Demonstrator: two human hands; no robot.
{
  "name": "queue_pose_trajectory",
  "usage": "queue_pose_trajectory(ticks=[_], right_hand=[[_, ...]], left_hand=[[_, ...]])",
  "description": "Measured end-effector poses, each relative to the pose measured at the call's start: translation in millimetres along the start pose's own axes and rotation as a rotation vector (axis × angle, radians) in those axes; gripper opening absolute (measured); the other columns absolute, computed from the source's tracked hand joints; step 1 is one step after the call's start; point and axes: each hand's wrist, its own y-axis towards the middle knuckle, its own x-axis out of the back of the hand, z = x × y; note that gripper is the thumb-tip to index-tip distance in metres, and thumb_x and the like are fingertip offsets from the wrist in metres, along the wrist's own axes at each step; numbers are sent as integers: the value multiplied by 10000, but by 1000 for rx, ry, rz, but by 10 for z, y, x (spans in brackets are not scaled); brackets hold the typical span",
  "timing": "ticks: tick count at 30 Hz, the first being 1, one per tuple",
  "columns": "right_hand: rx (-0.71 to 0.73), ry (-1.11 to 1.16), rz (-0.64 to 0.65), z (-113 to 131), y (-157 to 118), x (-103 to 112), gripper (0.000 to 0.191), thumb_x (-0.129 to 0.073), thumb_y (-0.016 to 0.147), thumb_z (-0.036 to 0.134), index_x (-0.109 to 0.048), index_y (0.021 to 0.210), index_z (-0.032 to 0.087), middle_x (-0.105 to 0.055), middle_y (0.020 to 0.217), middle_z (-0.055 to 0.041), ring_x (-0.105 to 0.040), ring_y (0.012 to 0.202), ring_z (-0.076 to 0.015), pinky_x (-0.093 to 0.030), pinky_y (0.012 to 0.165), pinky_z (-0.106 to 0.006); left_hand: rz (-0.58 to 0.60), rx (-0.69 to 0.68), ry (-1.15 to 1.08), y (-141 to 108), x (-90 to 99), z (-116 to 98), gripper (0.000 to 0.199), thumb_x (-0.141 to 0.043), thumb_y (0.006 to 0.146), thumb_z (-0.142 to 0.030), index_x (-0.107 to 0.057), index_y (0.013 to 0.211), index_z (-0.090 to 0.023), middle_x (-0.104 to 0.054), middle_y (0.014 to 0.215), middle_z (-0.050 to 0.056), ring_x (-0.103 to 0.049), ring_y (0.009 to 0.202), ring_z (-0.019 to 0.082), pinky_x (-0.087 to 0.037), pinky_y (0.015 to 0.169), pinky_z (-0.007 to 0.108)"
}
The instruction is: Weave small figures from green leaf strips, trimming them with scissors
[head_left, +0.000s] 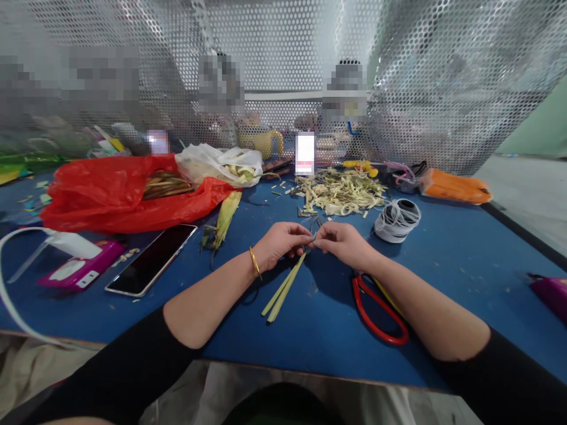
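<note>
In the middle of the blue table (248, 336), my left hand (283, 243) is closed, thumb against fingers, on the upper end of pale green leaf strips (286, 290). Two flat ends of the strips hang down toward me, spread slightly apart. Fingertip to fingertip with it, my right hand (343, 243) pinches at the same spot; what lies between its fingers is too small to make out. Thin dark ends poke up just beyond the fingertips. Red-handled scissors (381, 321) lie under my right forearm, their blades hidden. A spool of white thread (397, 221) stands right of my right hand.
A heap of leaf scraps (341, 192) lies behind my hands. At left are a red plastic bag (110, 189), a white bag (221, 162), a leaf bundle (228, 215), a phone (153, 260) and a purple packet (80, 268). An orange packet (456, 186) sits back right, before perforated metal (283, 53).
</note>
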Motion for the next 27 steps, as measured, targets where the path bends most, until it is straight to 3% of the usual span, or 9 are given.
queue_pose_trajectory(ticks=[12, 17, 19, 22, 27], right_hand=[[-24, 97, 41, 52, -16, 53, 114, -594, 713, 282, -589, 688, 170, -565, 573, 28, -548, 549, -122, -415, 549, -242], [35, 254, -138, 63, 5, 72, 228, -592, 723, 237, -592, 945, 183, -658, 952, -37, -617, 624, -119, -498, 649, -291], [41, 313, -71, 58, 5, 46, 333, -595, 706, 188, -576, 1038, 186, -657, 1046, -62, -640, 648, -126, -518, 677, -309], [42, 342, 72, 43, -3, -19, 326, -596, 709, 154, -571, 1033, 175, -690, 969, -60, -668, 754, -159, -527, 749, -329], [54, 314, 72, 15, -10, -55, 221, -590, 738, 152, -576, 956, 184, -713, 850, -29, -672, 810, -169, -517, 804, -344]], left_hand=[[-70, -26, 111, -45, 6, -111, 130, -741, 611, -218, -695, 706, -141, -587, 538, -22, -478, 467, 57, -290, 422, 173], [-39, -85, 124, -63, 25, -139, 160, -748, 605, -223, -704, 736, -141, -638, 602, 2, -492, 505, 67, -333, 447, 177], [-7, -109, 120, -67, 28, -145, 143, -732, 628, -220, -705, 745, -144, -659, 621, 7, -504, 516, 67, -353, 463, 175], [12, -131, 117, -63, 32, -144, 101, -707, 647, -201, -701, 732, -145, -672, 629, 11, -515, 524, 68, -364, 473, 173], [-9, -158, 113, -32, 66, -111, 126, -708, 640, -210, -704, 747, -143, -666, 656, 17, -502, 535, 66, -303, 429, 162]])
